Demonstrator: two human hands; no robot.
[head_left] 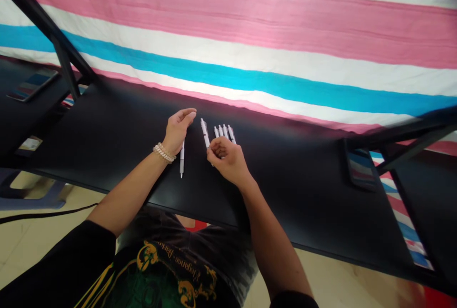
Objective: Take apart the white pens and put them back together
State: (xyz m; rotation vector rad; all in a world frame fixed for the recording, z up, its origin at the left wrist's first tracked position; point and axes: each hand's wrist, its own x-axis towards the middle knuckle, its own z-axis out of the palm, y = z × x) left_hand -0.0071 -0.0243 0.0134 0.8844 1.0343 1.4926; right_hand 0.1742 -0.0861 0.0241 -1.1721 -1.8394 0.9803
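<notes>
My left hand (176, 131), a beaded bracelet (164, 153) at its wrist, is above the black table with thumb and fingers pinched together. Whatever may be between those fingertips is too small to make out. A white pen (182, 160) lies partly beneath that hand, its tip toward me. My right hand (230, 159) has its fingers curled, thumb and forefinger closed on the lower part of another white pen (204, 131). Several more white pens (225, 131) lie side by side just beyond the right hand, their lower ends hidden by it.
A dark phone (360, 163) lies at the right end of the black table (300, 179). Another phone-like device (33, 85) is on the surface at far left. Black metal bars (66, 67) rise at both sides. A striped cloth (250, 55) hangs along the back edge.
</notes>
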